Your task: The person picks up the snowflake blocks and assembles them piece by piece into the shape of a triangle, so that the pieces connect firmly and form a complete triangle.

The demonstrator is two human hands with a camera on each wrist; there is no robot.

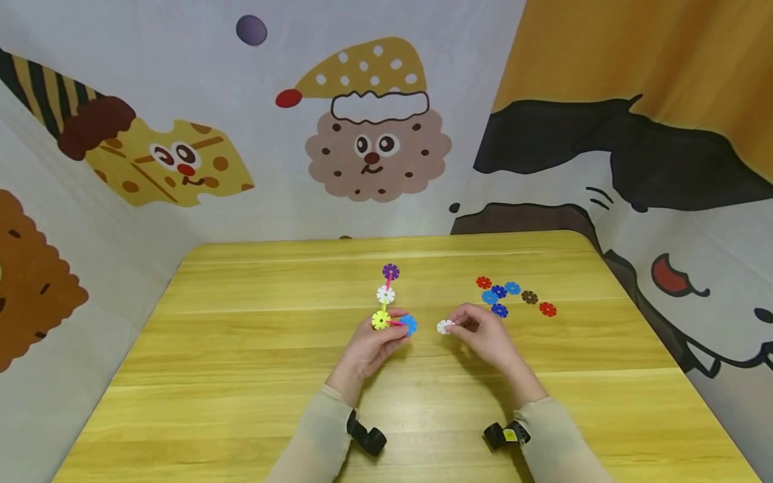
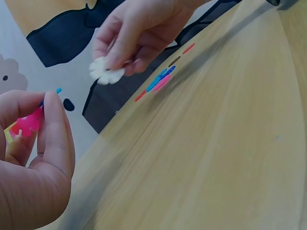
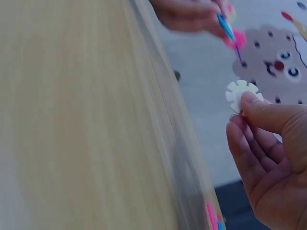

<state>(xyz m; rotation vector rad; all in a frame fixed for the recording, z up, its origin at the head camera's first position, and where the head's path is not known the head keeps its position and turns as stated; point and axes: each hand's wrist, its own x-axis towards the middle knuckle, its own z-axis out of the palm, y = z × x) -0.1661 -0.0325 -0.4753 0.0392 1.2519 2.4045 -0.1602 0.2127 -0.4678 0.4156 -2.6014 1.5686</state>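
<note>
My left hand (image 1: 371,345) pinches a chain of notched plastic snowflake discs above the table. In the head view, a purple disc (image 1: 391,272) tops the chain, followed down by a white disc (image 1: 386,294) and a yellow disc (image 1: 381,320); a light blue disc (image 1: 408,325) sits at its right end. Pink discs (image 2: 29,123) show edge-on as links between them. To the right, my right hand (image 1: 486,335) holds a loose white disc (image 3: 242,96) between thumb and fingers, a short gap from the blue one.
Several loose discs lie flat at the right of the wooden table (image 1: 241,349): red (image 1: 547,309), brown (image 1: 529,297), dark blue (image 1: 499,311) and light blue (image 1: 512,288). A cartoon-printed cloth (image 1: 290,201) hangs behind the table. Both wrists wear black camera straps.
</note>
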